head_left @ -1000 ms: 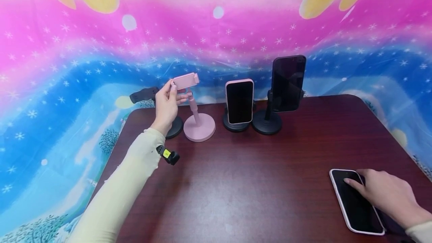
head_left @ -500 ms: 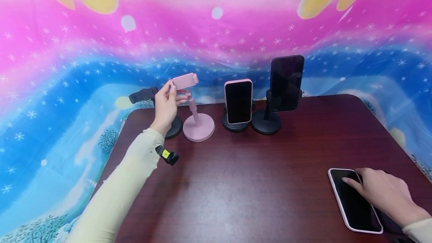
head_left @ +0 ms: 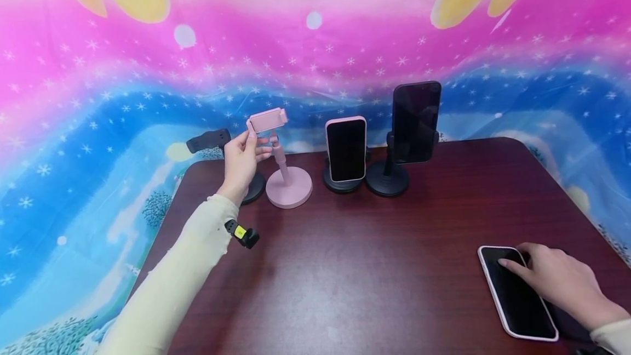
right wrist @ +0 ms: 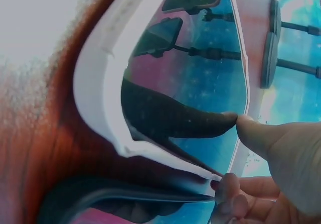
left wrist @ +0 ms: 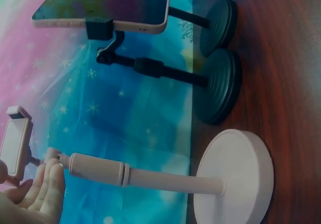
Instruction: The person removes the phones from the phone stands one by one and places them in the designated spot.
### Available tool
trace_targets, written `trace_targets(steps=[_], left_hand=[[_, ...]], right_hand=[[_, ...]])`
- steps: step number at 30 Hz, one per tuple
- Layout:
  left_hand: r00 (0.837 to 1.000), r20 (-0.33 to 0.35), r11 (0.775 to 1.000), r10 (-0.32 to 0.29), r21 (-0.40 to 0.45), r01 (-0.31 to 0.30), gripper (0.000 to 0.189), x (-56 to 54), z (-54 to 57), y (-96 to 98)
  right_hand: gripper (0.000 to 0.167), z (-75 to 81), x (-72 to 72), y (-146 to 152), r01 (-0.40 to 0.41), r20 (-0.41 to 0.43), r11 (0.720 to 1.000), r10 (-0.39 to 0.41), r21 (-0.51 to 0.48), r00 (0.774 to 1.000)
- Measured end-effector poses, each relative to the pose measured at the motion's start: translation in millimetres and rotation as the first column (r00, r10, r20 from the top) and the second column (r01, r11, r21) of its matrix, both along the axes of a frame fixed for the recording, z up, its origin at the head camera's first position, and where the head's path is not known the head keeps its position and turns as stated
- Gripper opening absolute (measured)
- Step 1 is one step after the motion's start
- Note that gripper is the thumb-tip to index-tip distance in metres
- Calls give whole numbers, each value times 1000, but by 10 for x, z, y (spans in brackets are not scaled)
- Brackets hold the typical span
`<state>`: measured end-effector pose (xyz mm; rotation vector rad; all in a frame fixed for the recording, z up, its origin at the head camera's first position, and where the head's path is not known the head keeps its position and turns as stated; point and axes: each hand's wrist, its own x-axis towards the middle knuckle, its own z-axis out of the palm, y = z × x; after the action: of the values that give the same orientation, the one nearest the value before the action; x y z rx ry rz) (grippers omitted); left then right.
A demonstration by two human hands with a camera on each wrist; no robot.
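The right hand (head_left: 562, 281) pinches the white-cased phone (head_left: 517, 301) just left of it; best gripped by the edges. Farther off, the left hand (head_left: 240, 162) pinches the clamp (head_left: 267, 120) of the pink phone stand (head_left: 279, 156), whose base (head_left: 290, 188) is to its right; gentle handling should prevent tipping.

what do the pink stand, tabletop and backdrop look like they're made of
Pink stand: probably plastic, matte and evenly coloured, with a ribbed collar.
Tabletop: satin wood or laminate, by its grain and soft glare; can't tell which.
Backdrop: likely thin printed cloth, smooth but creased; plastic film possible.
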<state>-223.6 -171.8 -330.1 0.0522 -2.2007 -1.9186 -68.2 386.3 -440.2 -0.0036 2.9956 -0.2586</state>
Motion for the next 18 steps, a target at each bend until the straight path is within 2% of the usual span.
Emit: trace_targets(steps=[7, 18], left_hand=[[999, 35, 1000, 13, 4, -13, 46, 108, -45, 23], [990, 115, 996, -80, 39, 76, 52, 333, -93, -1]], right_hand=[[66, 8, -30, 39, 15, 13, 1000, -15, -8, 1000], [68, 147, -47, -92, 35, -60, 998, -37, -44, 998]])
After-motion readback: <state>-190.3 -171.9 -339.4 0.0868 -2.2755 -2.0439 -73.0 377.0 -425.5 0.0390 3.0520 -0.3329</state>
